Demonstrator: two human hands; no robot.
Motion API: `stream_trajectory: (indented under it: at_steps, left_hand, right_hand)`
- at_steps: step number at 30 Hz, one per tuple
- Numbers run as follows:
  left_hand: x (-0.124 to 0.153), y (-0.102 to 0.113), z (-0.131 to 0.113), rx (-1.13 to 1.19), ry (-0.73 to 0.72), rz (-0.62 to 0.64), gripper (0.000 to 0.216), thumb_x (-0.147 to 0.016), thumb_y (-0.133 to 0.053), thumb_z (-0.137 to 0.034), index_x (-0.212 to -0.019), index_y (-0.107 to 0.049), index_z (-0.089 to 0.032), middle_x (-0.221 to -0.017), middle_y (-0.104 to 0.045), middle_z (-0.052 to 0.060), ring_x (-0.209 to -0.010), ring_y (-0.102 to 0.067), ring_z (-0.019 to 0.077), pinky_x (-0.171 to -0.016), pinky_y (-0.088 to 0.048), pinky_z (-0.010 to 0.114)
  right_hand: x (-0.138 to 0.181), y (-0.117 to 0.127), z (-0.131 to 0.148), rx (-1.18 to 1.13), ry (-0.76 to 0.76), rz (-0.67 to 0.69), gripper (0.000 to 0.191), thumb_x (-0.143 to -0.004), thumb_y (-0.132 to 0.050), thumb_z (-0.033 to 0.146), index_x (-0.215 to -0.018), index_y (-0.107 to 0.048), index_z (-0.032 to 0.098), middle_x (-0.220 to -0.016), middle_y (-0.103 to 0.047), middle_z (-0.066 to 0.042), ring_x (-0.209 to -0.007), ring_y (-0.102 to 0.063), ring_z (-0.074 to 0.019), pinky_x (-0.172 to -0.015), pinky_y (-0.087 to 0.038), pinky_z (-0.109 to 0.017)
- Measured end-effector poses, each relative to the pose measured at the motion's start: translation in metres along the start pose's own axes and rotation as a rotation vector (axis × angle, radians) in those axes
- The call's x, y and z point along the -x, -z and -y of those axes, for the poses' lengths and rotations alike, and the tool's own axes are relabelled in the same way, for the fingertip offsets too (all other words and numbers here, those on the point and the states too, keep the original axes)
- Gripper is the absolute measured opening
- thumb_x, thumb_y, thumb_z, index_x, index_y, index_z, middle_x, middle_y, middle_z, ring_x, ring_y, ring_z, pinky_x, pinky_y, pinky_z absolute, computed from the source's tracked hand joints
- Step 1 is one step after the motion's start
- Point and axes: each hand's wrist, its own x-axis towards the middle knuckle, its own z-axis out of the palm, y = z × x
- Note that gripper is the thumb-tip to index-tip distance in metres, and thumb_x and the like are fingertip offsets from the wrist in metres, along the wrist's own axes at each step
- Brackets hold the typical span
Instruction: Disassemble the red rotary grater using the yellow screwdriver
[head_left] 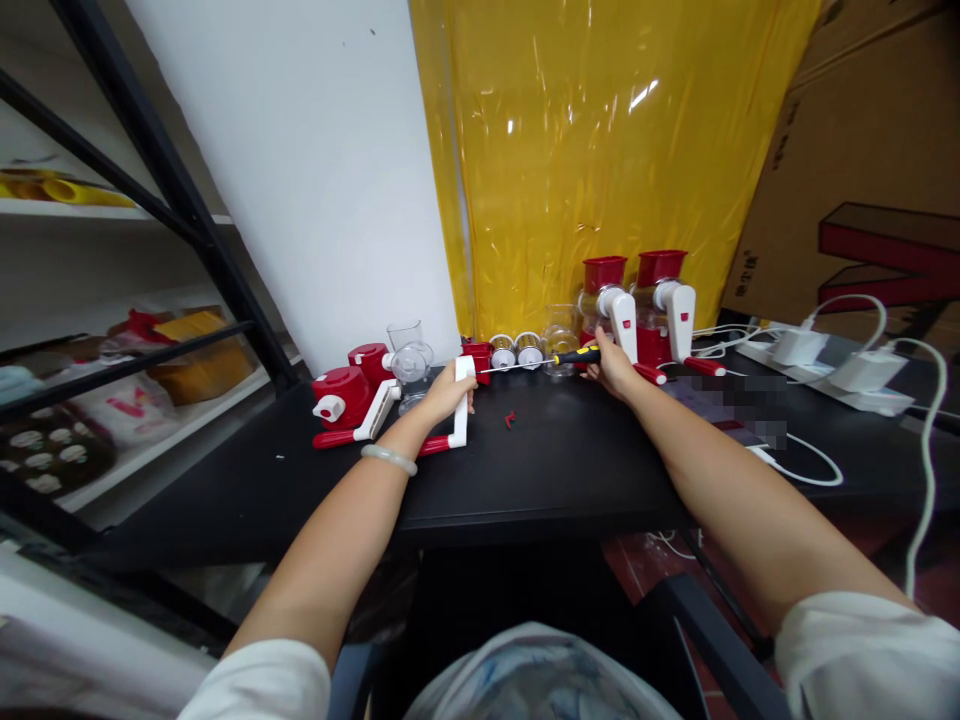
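My left hand is closed around the upper end of a white crank handle, whose red grip points left near the table top. In my right hand is a screwdriver with a black and yellow handle. Its thin shaft runs left toward the top of the crank handle; whether the tip touches it I cannot tell. Small red pieces lie on the black table between my hands. Behind them stand two metal grater drums and a clear plastic part.
Two assembled red-and-white rotary graters stand at the back right. Red bases and a clear hopper are on the left. A power strip with white chargers and cables lies right. Metal shelving borders the left side.
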Motion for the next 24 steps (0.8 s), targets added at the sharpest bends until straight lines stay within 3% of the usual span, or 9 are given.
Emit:
stream_trajectory:
  at_steps: [3, 8, 12, 14, 16, 19, 24]
  left_hand:
    - [0.001, 0.001, 0.0, -0.012, -0.001, 0.006, 0.03, -0.072, -0.064, -0.011, -0.093, -0.045, -0.021, -0.048, -0.052, -0.01, -0.039, -0.053, 0.0145, -0.047, -0.048, 0.028]
    - [0.002, 0.001, 0.001, -0.045, -0.035, 0.024, 0.027, -0.073, -0.061, -0.012, -0.092, -0.045, -0.021, -0.05, -0.054, -0.008, -0.041, -0.054, 0.0149, -0.049, -0.049, 0.028]
    - [0.001, 0.0, 0.001, -0.033, -0.015, 0.014, 0.027, -0.073, -0.063, -0.013, -0.091, -0.044, -0.021, -0.049, -0.053, -0.009, -0.04, -0.053, 0.0146, -0.048, -0.048, 0.028]
    - [0.002, 0.0, 0.001, -0.038, -0.017, 0.011, 0.026, -0.073, -0.061, -0.012, -0.091, -0.045, -0.021, -0.05, -0.053, -0.008, -0.041, -0.054, 0.0148, -0.048, -0.049, 0.028]
    - [0.002, -0.001, 0.0, -0.037, -0.023, 0.006, 0.027, -0.072, -0.061, -0.011, -0.091, -0.044, -0.021, -0.05, -0.054, -0.008, -0.042, -0.054, 0.0146, -0.048, -0.049, 0.027]
    - [0.003, -0.001, -0.002, -0.021, -0.022, 0.0, 0.029, -0.072, -0.063, -0.011, -0.09, -0.043, -0.022, -0.05, -0.053, -0.009, -0.041, -0.053, 0.0141, -0.047, -0.048, 0.027]
    - [0.003, -0.001, -0.002, -0.015, -0.009, 0.014, 0.03, -0.072, -0.064, -0.012, -0.091, -0.044, -0.022, -0.049, -0.053, -0.009, -0.039, -0.052, 0.0141, -0.048, -0.048, 0.027]
  right_hand:
    - [0.0, -0.001, -0.002, -0.01, 0.0, 0.016, 0.031, -0.086, -0.068, 0.045, -0.073, -0.049, 0.024, -0.039, -0.034, 0.01, -0.036, -0.034, -0.0092, -0.048, -0.049, -0.025]
    - [0.006, -0.004, 0.005, -0.232, -0.032, 0.04, 0.013, -0.081, -0.062, 0.023, -0.073, -0.052, 0.022, -0.054, -0.053, 0.004, -0.049, -0.05, -0.011, -0.054, -0.052, -0.025]
    - [0.006, -0.004, 0.008, -0.217, -0.029, 0.027, 0.026, -0.089, -0.057, 0.041, -0.073, -0.05, 0.022, -0.052, -0.052, 0.003, -0.045, -0.048, -0.0113, -0.052, -0.051, -0.026]
    - [0.004, -0.003, 0.006, -0.13, -0.031, 0.0, 0.04, -0.092, -0.052, 0.058, -0.072, -0.048, 0.024, -0.044, -0.044, 0.005, -0.038, -0.039, -0.0108, -0.048, -0.047, -0.026]
    - [0.003, -0.003, 0.004, -0.053, -0.024, -0.006, 0.042, -0.093, -0.05, 0.061, -0.073, -0.048, 0.024, -0.038, -0.033, 0.008, -0.033, -0.03, -0.01, -0.045, -0.045, -0.025]
    - [0.003, -0.003, 0.003, -0.049, -0.054, 0.014, 0.028, -0.095, -0.051, 0.043, -0.074, -0.049, 0.024, -0.036, -0.03, 0.009, -0.035, -0.028, -0.0101, -0.047, -0.046, -0.024]
    - [0.005, -0.003, 0.008, -0.236, -0.132, -0.007, 0.01, -0.083, -0.054, 0.025, -0.074, -0.05, 0.023, -0.053, -0.051, 0.002, -0.048, -0.047, -0.0126, -0.053, -0.051, -0.026]
